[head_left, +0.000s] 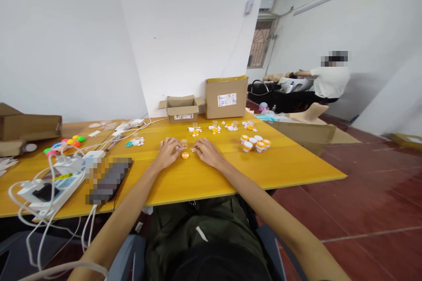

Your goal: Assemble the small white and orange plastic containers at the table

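Note:
My left hand (169,151) rests on the yellow table with its fingers curled in, and a small white piece (177,148) shows at its fingertips. Opposite it, my right hand (207,152) is bent the same way, with another small white piece (193,150) at its thumb and forefinger. A clear little cup (184,142) stands between the hands. Nearer to me lies a round orange lid (185,155) with a white rim, touched by neither hand. The pieces are too small to identify exactly.
Small heaps of white and orange parts (214,130) line the back. Capped little jars (253,143) cluster on the right. Cardboard boxes (226,99) stand behind. Leftward are a phone (111,180), a power strip (69,184) with cables, and coloured balls (76,144). A person (330,81) sits far right.

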Action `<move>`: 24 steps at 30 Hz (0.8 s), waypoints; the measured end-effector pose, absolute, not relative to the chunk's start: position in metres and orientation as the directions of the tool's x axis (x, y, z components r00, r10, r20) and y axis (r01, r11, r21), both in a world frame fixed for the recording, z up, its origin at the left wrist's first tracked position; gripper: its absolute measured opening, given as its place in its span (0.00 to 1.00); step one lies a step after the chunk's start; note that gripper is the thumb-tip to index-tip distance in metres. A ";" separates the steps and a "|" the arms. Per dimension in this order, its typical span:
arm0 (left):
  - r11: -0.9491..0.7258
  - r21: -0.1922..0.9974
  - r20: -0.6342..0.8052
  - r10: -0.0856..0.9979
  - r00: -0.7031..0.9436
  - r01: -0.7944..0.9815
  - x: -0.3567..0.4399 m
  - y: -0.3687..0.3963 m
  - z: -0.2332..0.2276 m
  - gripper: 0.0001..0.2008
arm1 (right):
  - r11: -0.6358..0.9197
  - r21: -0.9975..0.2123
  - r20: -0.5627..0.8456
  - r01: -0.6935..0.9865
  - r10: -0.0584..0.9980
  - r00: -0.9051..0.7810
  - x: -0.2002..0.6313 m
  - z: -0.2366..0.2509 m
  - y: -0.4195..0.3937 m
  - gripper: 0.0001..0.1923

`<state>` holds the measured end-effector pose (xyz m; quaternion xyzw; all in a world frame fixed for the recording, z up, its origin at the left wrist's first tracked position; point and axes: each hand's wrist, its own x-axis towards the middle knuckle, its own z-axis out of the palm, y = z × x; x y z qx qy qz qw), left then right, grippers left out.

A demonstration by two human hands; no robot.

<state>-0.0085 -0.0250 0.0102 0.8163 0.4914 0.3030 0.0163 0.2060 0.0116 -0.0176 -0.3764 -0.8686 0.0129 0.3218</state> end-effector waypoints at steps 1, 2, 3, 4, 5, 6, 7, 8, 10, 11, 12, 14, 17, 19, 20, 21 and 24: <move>-0.512 0.321 0.478 0.813 0.331 0.797 -0.009 -0.025 0.010 0.08 | 0.714 -0.266 0.546 0.647 0.665 -0.510 0.206 -0.017 0.011 0.04; -0.508 0.317 0.477 0.815 0.328 0.801 -0.008 -0.025 0.010 0.08 | 0.711 -0.268 0.542 0.650 0.669 -0.509 0.206 -0.017 0.011 0.04; -0.503 0.314 0.477 0.817 0.324 0.805 -0.008 -0.025 0.010 0.08 | 0.708 -0.269 0.538 0.653 0.673 -0.508 0.205 -0.016 0.010 0.04; -0.498 0.312 0.477 0.819 0.320 0.809 -0.008 -0.026 0.010 0.08 | 0.704 -0.270 0.535 0.657 0.677 -0.506 0.205 -0.016 0.010 0.04; -0.494 0.309 0.477 0.819 0.317 0.813 -0.008 -0.026 0.010 0.08 | 0.700 -0.270 0.531 0.661 0.681 -0.504 0.205 -0.015 0.009 0.04; -0.492 0.306 0.480 0.819 0.314 0.815 -0.008 -0.026 0.010 0.08 | 0.697 -0.269 0.528 0.664 0.684 -0.503 0.205 -0.014 0.008 0.04; -0.491 0.304 0.485 0.817 0.312 0.816 -0.008 -0.026 0.010 0.08 | 0.694 -0.269 0.525 0.668 0.687 -0.502 0.204 -0.014 0.007 0.04; -0.491 0.301 0.489 0.816 0.309 0.817 -0.008 -0.026 0.010 0.08 | 0.690 -0.269 0.523 0.672 0.690 -0.500 0.204 -0.013 0.007 0.04; -0.492 0.298 0.498 0.811 0.306 0.818 -0.008 -0.026 0.010 0.08 | 0.682 -0.272 0.517 0.679 0.699 -0.494 0.204 -0.013 0.006 0.04; -0.493 0.296 0.502 0.809 0.306 0.818 -0.008 -0.026 0.010 0.08 | 0.677 -0.274 0.515 0.683 0.703 -0.491 0.204 -0.013 0.005 0.04; -0.494 0.295 0.505 0.807 0.306 0.818 -0.008 -0.026 0.010 0.09 | 0.675 -0.275 0.514 0.685 0.705 -0.489 0.204 -0.013 0.005 0.04; -0.495 0.294 0.508 0.806 0.305 0.818 -0.008 -0.026 0.010 0.09 | 0.678 -0.276 0.515 0.681 0.703 -0.490 0.204 -0.014 0.006 0.05; -0.494 0.293 0.513 0.804 0.301 0.819 -0.008 -0.025 0.009 0.08 | 0.699 -0.278 0.524 0.659 0.685 -0.506 0.204 -0.016 0.008 0.06; -0.494 0.290 0.513 0.803 0.303 0.819 -0.008 -0.025 0.009 0.08 | 0.715 -0.277 0.530 0.642 0.671 -0.519 0.204 -0.017 0.009 0.06; -0.495 0.288 0.512 0.803 0.304 0.820 -0.008 -0.025 0.009 0.08 | 0.722 -0.276 0.534 0.634 0.664 -0.523 0.204 -0.018 0.010 0.06; -0.496 0.286 0.510 0.803 0.308 0.820 -0.008 -0.025 0.009 0.08 | 0.727 -0.275 0.539 0.629 0.659 -0.525 0.205 -0.018 0.010 0.05; -0.498 0.280 0.509 0.802 0.313 0.821 -0.008 -0.025 0.008 0.08 | 0.729 -0.279 0.550 0.625 0.655 -0.519 0.205 -0.018 0.011 0.03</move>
